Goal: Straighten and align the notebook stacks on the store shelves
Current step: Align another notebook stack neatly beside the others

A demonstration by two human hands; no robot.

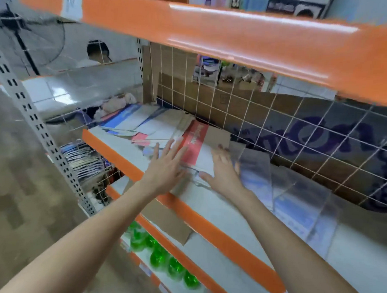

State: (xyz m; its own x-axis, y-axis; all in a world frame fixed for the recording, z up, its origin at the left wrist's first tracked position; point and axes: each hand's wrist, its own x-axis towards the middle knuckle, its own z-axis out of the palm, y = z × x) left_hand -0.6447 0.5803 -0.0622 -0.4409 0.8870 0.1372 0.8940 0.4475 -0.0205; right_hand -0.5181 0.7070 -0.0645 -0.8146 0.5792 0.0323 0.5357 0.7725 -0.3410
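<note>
My left hand [164, 165] is stretched out with the fingers straight and a little spread, and it lies flat against the left side of a notebook stack [196, 146] with a red and white cover. My right hand [223, 170] is on the other side of the same stack; its fingers are also extended, the thumb pointing toward the left hand, and the fingertips reach the far right edge of the stack. The picture is blurred here, so I cannot tell if the right fingers curl over that edge. The stack lies on the white shelf [125, 147] with the orange front strip, about in the middle of it.

To the left of the stack I see loose notebooks [131, 123] with blue and white covers, lying untidy and overlapping. To the right there are packs in clear plastic [297, 196], also on this shelf. Behind them a wire grid [279, 119] stands before brown cardboard [191, 90]. On a lower shelf, green bottles [157, 254] stand in a row.
</note>
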